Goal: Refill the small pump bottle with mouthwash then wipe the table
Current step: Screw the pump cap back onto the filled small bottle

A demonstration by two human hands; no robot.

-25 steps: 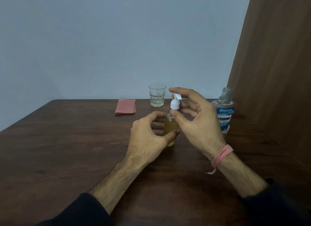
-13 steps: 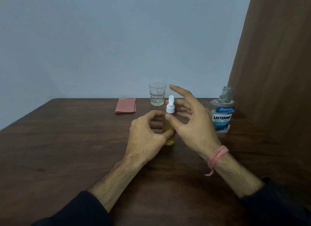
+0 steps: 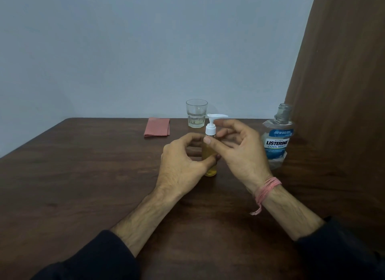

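A small clear pump bottle (image 3: 209,154) with yellowish liquid stands upright on the dark wooden table (image 3: 83,186). My left hand (image 3: 183,160) wraps its body. My right hand (image 3: 235,146) pinches the collar of its white pump head (image 3: 211,127), whose nozzle points right. An uncapped Listerine mouthwash bottle (image 3: 278,138) stands just right of my right hand. A folded pink cloth (image 3: 157,127) lies at the table's far edge.
A clear drinking glass (image 3: 196,113) with a little liquid stands behind the pump bottle, close to the wall. A brown panel (image 3: 343,92) rises along the table's right side. A pink thread band circles my right wrist.
The pump head has turned under my right fingers: its nozzle, seen end-on earlier, now points right. My left hand has kept its hold on the bottle.
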